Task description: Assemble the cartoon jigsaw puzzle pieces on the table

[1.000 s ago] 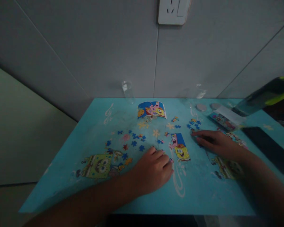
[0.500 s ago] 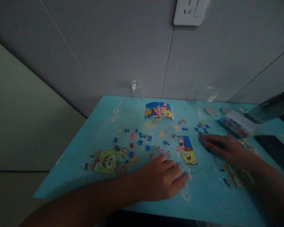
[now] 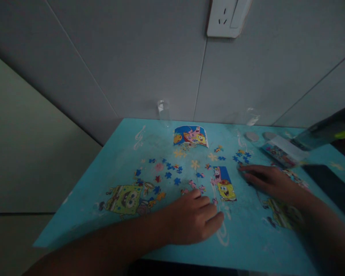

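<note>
My left hand [image 3: 197, 216] rests palm down at the near middle of the table, fingers loosely bent and slightly apart, with nothing visible in them. Beyond its knuckles lie pink puzzle pieces [image 3: 201, 189]. A partly joined cartoon puzzle [image 3: 225, 188], blue, pink and yellow, lies flat between my two hands. To its right, my right hand [image 3: 264, 178] reaches over the table, index finger stretched out and thumb apart below it. Its fingertips are at a small dark puzzle piece [image 3: 240, 164], beside a cluster of blue pieces [image 3: 241, 155]. Whether they touch it is unclear.
A curved picture sheet [image 3: 190, 135] lies at the back, near a clear plastic cylinder [image 3: 164, 114]. Loose blue pieces [image 3: 168, 175] are spread left of centre. On the right are a small box [image 3: 284, 151], round lids [image 3: 252, 137], a dark phone-like slab [image 3: 330, 184] and a bottle [image 3: 324, 132].
The whole view has shifted slightly, so the table appears a little farther left. Both hands keep nearly the same place and pose among the pieces.
</note>
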A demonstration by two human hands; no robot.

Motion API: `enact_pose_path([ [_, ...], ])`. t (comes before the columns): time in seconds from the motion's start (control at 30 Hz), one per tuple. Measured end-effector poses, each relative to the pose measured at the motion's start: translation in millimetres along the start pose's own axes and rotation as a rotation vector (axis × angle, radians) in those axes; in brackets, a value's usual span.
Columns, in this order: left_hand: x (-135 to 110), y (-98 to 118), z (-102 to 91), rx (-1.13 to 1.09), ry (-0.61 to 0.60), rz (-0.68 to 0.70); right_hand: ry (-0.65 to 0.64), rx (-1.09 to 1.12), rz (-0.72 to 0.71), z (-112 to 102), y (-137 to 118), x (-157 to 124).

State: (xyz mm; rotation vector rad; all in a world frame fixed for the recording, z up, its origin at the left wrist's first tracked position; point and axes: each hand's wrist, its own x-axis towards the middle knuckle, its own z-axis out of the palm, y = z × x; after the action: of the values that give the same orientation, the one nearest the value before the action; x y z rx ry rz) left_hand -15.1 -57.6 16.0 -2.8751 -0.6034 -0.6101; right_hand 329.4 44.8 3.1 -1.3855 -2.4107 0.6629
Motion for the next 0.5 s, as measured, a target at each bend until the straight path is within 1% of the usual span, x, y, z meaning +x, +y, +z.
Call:
enact_pose_path([
  [0.2,0.9,0.0,0.2,0.010,0.010,-0.008,-0.039,-0.005,0.041,0.2,-2.0,-0.4],
  [0.5,0.5,0.0,4.2,-0.015,-0.036,-0.004,-0.049,-0.010,0.037,-0.8,-6.5,0.0],
])
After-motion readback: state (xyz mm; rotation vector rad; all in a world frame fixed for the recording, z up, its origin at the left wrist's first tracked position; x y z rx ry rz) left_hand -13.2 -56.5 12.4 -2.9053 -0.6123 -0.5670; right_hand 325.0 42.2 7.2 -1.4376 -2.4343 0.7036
